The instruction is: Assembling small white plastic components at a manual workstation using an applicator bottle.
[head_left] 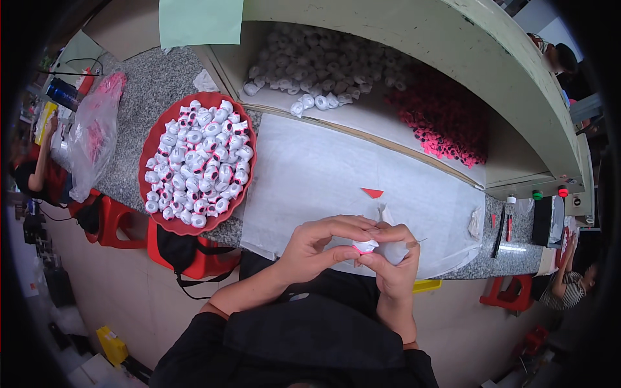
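Note:
Above the near edge of the white work sheet (304, 174), my two hands meet around a small white rounded piece with a pink edge (365, 246). My left hand (317, 242) pinches it from the left, thumb below and fingers on top. From the right, the thumb and fingers of my right hand (396, 271) press on the same piece. A translucent whitish object with a thin needle-like tip (396, 253) is tucked in my right hand; it looks like a small squeeze bottle, partly hidden by fingers. Just beyond the hands lies a red triangular scrap (372, 193).
At left, a red scalloped bowl (143, 169) is heaped with white-and-pink pieces. The shelf behind holds a pile of white pieces (323, 64) and a pile of pink-and-black pieces (446, 123). A red pen (509, 226) lies at right. Red stools (213, 258) stand below; other people sit nearby.

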Action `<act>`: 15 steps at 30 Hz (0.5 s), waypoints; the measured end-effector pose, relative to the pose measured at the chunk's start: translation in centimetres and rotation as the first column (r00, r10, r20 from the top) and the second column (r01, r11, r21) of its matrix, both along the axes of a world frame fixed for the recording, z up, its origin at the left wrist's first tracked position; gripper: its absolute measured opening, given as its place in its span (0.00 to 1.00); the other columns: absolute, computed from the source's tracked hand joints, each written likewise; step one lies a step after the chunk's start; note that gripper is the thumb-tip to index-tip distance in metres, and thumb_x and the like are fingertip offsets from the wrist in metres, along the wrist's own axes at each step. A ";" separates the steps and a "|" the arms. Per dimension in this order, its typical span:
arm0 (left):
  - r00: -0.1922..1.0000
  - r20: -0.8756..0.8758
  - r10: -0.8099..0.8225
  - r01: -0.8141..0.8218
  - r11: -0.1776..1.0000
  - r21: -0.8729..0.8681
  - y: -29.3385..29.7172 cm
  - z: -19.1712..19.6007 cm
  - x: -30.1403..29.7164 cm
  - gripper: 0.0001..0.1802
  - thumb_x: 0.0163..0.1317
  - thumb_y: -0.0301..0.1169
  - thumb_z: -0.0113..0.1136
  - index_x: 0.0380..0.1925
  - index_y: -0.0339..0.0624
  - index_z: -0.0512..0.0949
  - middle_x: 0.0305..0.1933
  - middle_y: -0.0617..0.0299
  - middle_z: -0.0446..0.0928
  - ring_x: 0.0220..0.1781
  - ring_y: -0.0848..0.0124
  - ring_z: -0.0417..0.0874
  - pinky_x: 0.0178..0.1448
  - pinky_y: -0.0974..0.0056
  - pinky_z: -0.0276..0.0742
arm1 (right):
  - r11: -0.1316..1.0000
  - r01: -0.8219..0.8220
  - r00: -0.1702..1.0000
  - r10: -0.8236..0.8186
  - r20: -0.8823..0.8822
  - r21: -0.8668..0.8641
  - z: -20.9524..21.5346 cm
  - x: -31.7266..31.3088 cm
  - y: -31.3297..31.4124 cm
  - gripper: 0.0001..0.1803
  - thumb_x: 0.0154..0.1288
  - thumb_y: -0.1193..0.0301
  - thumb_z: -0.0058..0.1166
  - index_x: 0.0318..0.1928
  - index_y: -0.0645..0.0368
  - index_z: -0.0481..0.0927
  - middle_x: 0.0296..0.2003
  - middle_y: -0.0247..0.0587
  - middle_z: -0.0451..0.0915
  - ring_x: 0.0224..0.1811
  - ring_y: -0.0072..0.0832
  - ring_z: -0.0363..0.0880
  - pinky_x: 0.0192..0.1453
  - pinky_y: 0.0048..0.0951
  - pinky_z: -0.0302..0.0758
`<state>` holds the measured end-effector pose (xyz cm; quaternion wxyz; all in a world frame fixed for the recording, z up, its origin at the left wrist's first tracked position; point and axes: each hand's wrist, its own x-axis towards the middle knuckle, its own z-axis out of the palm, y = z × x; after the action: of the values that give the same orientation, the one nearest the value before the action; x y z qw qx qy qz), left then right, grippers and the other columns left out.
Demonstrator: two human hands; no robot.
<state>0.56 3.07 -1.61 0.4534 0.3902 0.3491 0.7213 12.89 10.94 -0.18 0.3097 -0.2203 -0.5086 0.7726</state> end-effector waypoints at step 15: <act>0.996 -0.057 0.070 -0.073 0.996 -0.044 1.8 -0.9 0.9 0.10 0.50 0.19 0.51 0.35 0.33 0.73 0.40 0.51 0.73 0.47 0.63 0.72 0.61 0.54 0.53 | 0.995 0.082 0.996 -0.084 -0.040 -0.055 -0.6 0.3 0.8 0.11 0.45 0.82 0.56 0.33 0.65 0.72 0.29 0.41 0.74 0.28 0.22 0.73 0.30 0.22 0.71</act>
<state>1.41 4.83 -2.53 0.4263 0.3868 0.3918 0.7177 13.19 11.73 -0.74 0.3463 -0.2328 -0.4717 0.7768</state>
